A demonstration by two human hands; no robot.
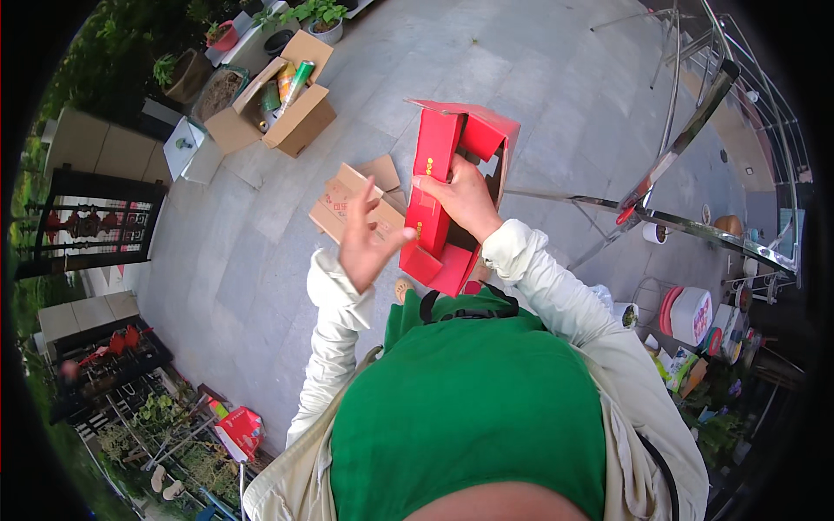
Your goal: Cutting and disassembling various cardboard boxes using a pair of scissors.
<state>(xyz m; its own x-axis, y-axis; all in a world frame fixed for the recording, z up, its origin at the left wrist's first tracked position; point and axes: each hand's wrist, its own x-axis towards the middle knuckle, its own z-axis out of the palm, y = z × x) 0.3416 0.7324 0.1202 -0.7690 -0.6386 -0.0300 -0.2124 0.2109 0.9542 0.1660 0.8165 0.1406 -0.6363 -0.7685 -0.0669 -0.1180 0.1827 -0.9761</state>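
At the far left, an open brown cardboard box (287, 108) sits on the grey paved floor (486, 78), with cans or tubes standing in it, and potted plants (320, 17) just beyond. Nearer, a flattened piece of brown cardboard (347, 195) lies on the floor, partly hidden behind the raised left hand.

The left hand (365, 239) is lifted at chest height, its fingers (372, 193) spread wide and loose; it grips nothing and stands just beside the red carton, apart from it by a narrow gap.

The red carton (452, 200) is held up in the middle of the view, tilted, with its far flaps hanging open and its near flap folded out toward the green shirt. The right hand (465, 198) is closed over its upper side, thumb and fingers pinching a panel edge.

The carton looks like thin, glossy printed card: probably light, fairly stiff along its folds, but easy to dent or crease on its flat faces, and a little slick. It would best be taken along a folded corner or edge, not on a loose flap.

To the right, a slanted metal frame (695, 122) stands over the floor, with tubs and packets (691, 317) heaped below it.
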